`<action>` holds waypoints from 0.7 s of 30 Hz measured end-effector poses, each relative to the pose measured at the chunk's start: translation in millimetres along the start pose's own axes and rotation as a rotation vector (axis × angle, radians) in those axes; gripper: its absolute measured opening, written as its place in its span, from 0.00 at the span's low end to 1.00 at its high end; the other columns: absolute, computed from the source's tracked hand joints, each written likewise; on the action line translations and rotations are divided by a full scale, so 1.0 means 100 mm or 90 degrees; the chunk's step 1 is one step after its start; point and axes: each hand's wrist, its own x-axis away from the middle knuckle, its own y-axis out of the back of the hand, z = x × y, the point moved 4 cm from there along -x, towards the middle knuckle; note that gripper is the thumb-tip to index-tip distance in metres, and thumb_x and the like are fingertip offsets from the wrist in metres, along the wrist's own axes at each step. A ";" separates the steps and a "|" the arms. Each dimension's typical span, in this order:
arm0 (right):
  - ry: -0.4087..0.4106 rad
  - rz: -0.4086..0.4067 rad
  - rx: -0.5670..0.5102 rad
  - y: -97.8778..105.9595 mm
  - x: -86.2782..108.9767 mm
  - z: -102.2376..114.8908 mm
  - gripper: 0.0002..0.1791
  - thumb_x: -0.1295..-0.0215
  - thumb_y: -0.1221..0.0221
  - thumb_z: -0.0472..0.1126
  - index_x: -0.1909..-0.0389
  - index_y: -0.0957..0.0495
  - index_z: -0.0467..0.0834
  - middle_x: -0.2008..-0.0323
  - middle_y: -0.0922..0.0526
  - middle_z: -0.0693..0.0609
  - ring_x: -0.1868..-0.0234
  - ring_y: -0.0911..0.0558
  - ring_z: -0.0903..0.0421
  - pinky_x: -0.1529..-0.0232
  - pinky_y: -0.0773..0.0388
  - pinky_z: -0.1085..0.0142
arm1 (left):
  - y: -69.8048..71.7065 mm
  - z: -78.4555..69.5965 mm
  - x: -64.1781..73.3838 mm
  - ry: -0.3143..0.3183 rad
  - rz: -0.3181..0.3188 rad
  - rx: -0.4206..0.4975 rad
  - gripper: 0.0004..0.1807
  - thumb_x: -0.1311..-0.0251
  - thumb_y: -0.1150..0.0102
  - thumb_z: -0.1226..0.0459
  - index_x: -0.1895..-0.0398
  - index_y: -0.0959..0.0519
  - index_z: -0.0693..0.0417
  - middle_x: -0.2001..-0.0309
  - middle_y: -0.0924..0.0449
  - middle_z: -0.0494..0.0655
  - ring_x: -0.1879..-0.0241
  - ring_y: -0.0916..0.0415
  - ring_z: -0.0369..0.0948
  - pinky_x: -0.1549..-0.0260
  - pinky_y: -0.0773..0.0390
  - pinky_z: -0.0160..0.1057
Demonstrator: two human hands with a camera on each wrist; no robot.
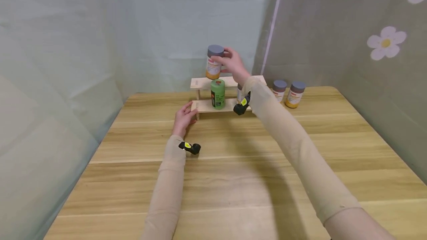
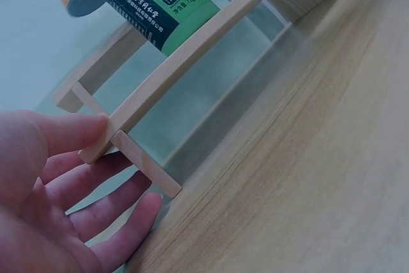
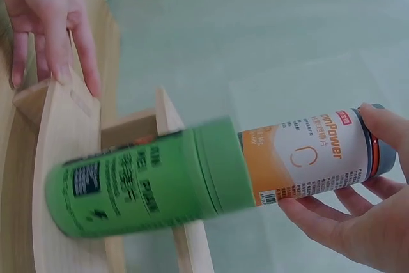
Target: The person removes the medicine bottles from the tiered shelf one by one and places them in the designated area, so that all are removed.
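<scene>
One cylindrical grey-lidded jar (image 1: pixel 213 66): right hand (image 1: pixel 234 64) curled round | flat-planked wooden rack (image 1: pixel 204 106): left hand (image 1: pixel 184 119) pinching edge

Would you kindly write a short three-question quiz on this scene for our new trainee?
1. Fill in: The left hand grips the ____ end of the lower shelf of the two-tier pale wooden rack, as seen in the head view.
2. Multiple choice: Where does the green cylindrical bottle stand?
a) on the lower shelf
b) on the upper shelf
c) on the wooden tabletop
3. Short answer: What does the right hand hold?

Key:
1. left
2. a
3. a white-and-orange cylindrical bottle with a grey-blue lid
</scene>
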 end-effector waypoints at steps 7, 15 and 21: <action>-0.008 -0.018 -0.015 0.22 0.01 -0.01 0.32 0.35 0.38 0.45 0.32 0.36 0.50 0.34 0.31 0.46 0.37 0.26 0.48 0.40 0.24 0.52 | 0.01 0.01 -0.03 0.002 -0.001 0.004 0.30 0.33 0.43 0.63 0.29 0.35 0.44 0.33 0.29 0.53 0.41 0.26 0.45 0.63 0.18 0.30; -0.013 -0.053 -0.012 0.38 -0.01 -0.05 0.32 0.36 0.37 0.46 0.32 0.36 0.51 0.34 0.31 0.47 0.38 0.26 0.48 0.40 0.23 0.52 | 0.04 0.01 -0.05 0.010 0.003 0.007 0.30 0.33 0.43 0.63 0.28 0.36 0.44 0.32 0.31 0.53 0.40 0.26 0.46 0.57 0.18 0.34; -0.015 -0.064 -0.005 0.42 -0.04 -0.08 0.32 0.36 0.37 0.46 0.33 0.35 0.51 0.34 0.30 0.46 0.37 0.26 0.48 0.40 0.24 0.52 | 0.05 0.04 -0.09 0.005 0.002 0.008 0.30 0.33 0.44 0.63 0.28 0.37 0.43 0.32 0.31 0.53 0.38 0.27 0.49 0.58 0.18 0.32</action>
